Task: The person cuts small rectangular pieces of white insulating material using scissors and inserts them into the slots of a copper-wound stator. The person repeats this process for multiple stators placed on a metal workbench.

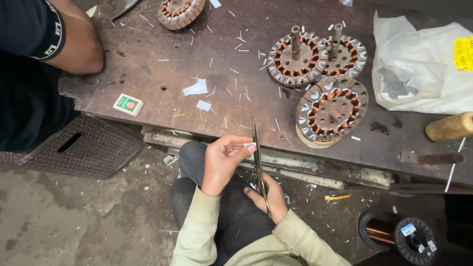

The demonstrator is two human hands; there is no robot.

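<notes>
Below the workbench (pixel 162 74) edge, right hand (pixel 268 197) grips scissors (pixel 258 162), left hand (pixel 224 160) pinches a paper strip (pixel 249 145); fingertips near the blades risk a nick.

Four wound stators (pixel 331 111) lie on the bench, one pair of scissors (pixel 258 157), seemingly one wire spool (pixel 399 234).

Dim, even light; sharp focus, mild wide-angle edge distortion.
</notes>
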